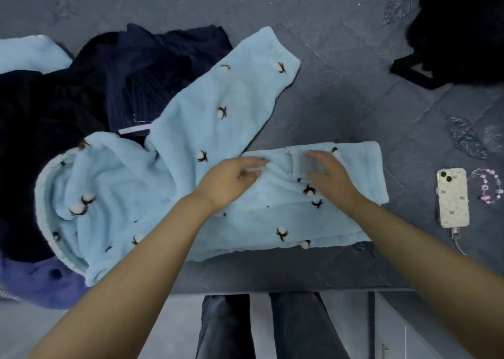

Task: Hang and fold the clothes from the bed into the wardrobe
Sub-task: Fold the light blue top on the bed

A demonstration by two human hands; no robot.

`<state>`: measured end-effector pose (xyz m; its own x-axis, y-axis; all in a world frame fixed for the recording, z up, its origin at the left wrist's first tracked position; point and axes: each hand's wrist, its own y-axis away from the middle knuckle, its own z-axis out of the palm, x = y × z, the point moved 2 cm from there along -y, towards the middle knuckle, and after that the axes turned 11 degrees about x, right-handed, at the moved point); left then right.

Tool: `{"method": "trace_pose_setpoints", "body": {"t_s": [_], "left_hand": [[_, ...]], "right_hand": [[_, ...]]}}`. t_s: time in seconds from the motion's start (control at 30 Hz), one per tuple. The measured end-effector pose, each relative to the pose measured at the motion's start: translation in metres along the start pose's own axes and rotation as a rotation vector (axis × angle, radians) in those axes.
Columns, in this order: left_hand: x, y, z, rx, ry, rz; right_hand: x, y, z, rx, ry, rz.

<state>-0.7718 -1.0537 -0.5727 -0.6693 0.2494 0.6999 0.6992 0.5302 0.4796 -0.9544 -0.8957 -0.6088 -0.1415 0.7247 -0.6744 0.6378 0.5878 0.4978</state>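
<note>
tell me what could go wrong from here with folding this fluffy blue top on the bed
1. The light blue fleece top lies partly over the dark navy clothes; lifting it may drag them along.
2. Its sleeve is still spread out at an angle, so the fold may come out uneven while the left hand and right hand work the middle.
3. The phone and its cable lie close to the hem; a sweep of fabric could knock them.

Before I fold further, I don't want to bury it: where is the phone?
In the head view the phone lies face down on the grey bedspread at the right, just beyond the light blue fleece garment, with a pink beaded charm beside it.
</note>
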Motion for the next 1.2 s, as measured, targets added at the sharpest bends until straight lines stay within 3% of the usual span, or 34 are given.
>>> {"method": "trace_pose_setpoints", "body": {"t_s": [0.07, 0.13, 0.2, 0.27, 0.33, 0.47, 0.53, 0.63, 0.73, 0.9, 1.03, 1.1, 1.2], "left_hand": [[0.004, 0.006, -0.048, 0.231, -0.029, 0.078], [-0.009, 0.005, -0.092, 0.374, -0.231, 0.098], [-0.033, 0.002, -0.127, 0.373, -0.470, 0.021], [-0.058, 0.003, -0.150, 0.271, -0.647, -0.119], [-0.077, 0.008, -0.162, 0.247, -0.608, -0.210], [-0.092, 0.034, -0.181, 0.369, -0.197, -0.053], [-0.105, 0.051, -0.192, 0.338, -0.101, 0.007], [-0.127, 0.074, -0.203, 0.244, 0.000, -0.028], [-0.152, 0.087, -0.197, 0.115, -0.126, -0.090], [-0.161, 0.095, -0.186, 0.201, -0.569, 0.099], [-0.136, 0.091, -0.159, 0.254, -0.589, 0.354], [-0.128, 0.085, -0.144, 0.139, -0.409, 0.304], [-0.129, 0.082, -0.134, -0.038, -0.188, 0.056]], "right_hand": [[-0.038, -0.014, 0.022, -0.052, -0.244, 0.257], [-0.074, -0.031, 0.052, -0.138, -0.478, 0.467], [-0.104, -0.042, 0.081, -0.203, -0.676, 0.595], [-0.122, -0.051, 0.106, -0.166, -0.808, 0.716], [-0.133, -0.056, 0.119, -0.073, -0.884, 0.803], [-0.135, -0.054, 0.120, 0.004, -1.063, 0.807], [-0.133, -0.042, 0.112, 0.020, -1.116, 0.696], [-0.129, -0.013, 0.095, 0.141, -0.976, 0.502], [-0.125, 0.024, 0.083, 0.176, -1.020, 0.400], [-0.098, 0.082, 0.089, 0.091, -1.264, 0.525], [-0.089, 0.098, 0.105, 0.097, -1.353, 0.638], [-0.091, 0.094, 0.108, 0.128, -1.351, 0.649], [-0.096, 0.087, 0.107, 0.093, -1.369, 0.643]]}}
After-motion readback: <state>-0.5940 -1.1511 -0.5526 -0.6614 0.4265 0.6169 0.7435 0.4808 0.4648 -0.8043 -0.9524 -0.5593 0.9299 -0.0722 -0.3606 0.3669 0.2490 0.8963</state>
